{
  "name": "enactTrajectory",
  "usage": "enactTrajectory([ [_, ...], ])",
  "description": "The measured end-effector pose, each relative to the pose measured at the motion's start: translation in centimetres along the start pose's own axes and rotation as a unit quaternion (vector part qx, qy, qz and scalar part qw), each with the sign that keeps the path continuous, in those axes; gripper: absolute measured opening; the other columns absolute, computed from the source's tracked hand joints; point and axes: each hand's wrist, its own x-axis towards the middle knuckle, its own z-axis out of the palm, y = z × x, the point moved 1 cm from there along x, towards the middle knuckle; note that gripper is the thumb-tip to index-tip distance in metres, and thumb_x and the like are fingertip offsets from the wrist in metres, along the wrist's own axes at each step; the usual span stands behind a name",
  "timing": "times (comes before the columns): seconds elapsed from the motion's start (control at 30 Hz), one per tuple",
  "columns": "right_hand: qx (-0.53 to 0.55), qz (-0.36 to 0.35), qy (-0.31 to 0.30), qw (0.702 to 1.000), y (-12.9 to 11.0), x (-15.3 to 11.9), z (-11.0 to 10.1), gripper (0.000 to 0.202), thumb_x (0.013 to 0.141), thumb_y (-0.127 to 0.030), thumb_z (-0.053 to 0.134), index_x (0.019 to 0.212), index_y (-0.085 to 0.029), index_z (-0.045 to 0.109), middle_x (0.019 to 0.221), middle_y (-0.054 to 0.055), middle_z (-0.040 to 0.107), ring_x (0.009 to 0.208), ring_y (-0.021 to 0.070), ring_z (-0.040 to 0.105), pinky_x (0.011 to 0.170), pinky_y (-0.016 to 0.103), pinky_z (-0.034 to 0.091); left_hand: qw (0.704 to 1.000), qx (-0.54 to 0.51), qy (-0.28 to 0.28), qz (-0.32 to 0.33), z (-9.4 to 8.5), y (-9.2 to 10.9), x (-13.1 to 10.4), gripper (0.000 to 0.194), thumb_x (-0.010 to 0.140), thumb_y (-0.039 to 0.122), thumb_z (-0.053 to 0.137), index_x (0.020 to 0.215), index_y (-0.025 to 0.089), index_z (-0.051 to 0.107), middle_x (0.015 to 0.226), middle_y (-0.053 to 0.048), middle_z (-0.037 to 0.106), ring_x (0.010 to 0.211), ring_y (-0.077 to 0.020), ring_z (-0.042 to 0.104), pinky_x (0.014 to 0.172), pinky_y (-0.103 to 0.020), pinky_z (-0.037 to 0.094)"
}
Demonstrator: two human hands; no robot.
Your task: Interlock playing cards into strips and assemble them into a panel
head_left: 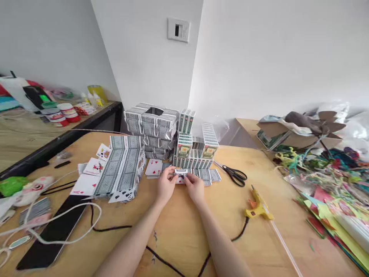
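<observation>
- Through the head camera, I watch two bare hands meet over a wooden table (178, 223), both forearms reaching in from the near edge.
- The left hand (166, 184) pinches one end of a small playing card (181, 177), thumb and fingers closed on it.
- The right hand (196, 186) grips the card's opposite end, its fingers curled in; I cannot tell how firmly either hand presses.
- The card sits between the two hands, its face marked in black, in front of the stacked card boxes (184, 146).
- Just beside the right hand, I see a row of patterned cards (206, 177) lying on the wood.
- Left of the hands, red-suited cards (154, 168) lie near a long folded-card panel (123, 169), with a tall card structure (152, 123) behind.
- To the right, I find black-handled scissors (236, 176) and, nearer me, a yellow glue gun (259, 207), a clear stick extending from its back.
</observation>
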Motion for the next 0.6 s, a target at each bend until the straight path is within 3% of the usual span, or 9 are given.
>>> enactTrajectory([
  [0.17, -0.017, -0.011, 0.002, 1.000, 0.0, 0.0, -0.2, 0.029, 0.074, -0.038, 0.050, 0.085, -0.017, 0.067, 0.079, 0.005, 0.069, 0.073, 0.0213, 0.062, 0.068, 0.032, 0.047, 0.998, 0.053, -0.014, 0.015, 0.2, -0.4, -0.1, 0.034, 0.079, 0.014, 0.043, 0.112, 0.019, 0.048, 0.101, -0.008, 0.061, 0.089, -0.0172, 0.060, 0.079, -0.033, 0.048],
  [0.3, 0.055, 0.011, -0.006, 0.998, 0.1, 0.1, -0.2, 0.032, 0.069, -0.043, 0.057, 0.087, -0.017, 0.066, 0.075, 0.004, 0.068, 0.066, 0.0200, 0.060, 0.062, 0.031, 0.049, 0.996, 0.084, -0.007, 0.014, 0.1, -0.5, 0.0, 0.043, 0.079, 0.009, 0.035, 0.120, 0.020, 0.043, 0.117, -0.009, 0.054, 0.108, -0.0192, 0.051, 0.090, -0.036, 0.042],
  [0.43, 0.135, 0.048, -0.087, 0.986, -0.6, 0.0, -0.2, 0.035, 0.067, -0.048, 0.059, 0.079, -0.016, 0.064, 0.065, 0.003, 0.063, 0.051, 0.0158, 0.057, 0.052, 0.029, 0.049, 0.997, 0.076, -0.020, 0.024, 0.0, -0.2, 0.1, 0.043, 0.079, 0.006, 0.032, 0.117, 0.021, 0.045, 0.117, -0.006, 0.054, 0.108, -0.0175, 0.050, 0.091, -0.035, 0.041],
  [0.6, 0.228, 0.057, -0.170, 0.957, -1.7, -0.4, -0.4, 0.030, 0.069, -0.046, 0.061, 0.076, -0.017, 0.060, 0.066, 0.000, 0.060, 0.060, 0.0153, 0.058, 0.060, 0.029, 0.049, 0.998, 0.039, -0.035, 0.025, 0.1, 0.1, 0.1, 0.027, 0.083, 0.016, 0.034, 0.102, 0.022, 0.052, 0.103, -0.004, 0.061, 0.096, -0.0169, 0.056, 0.084, -0.033, 0.045],
])
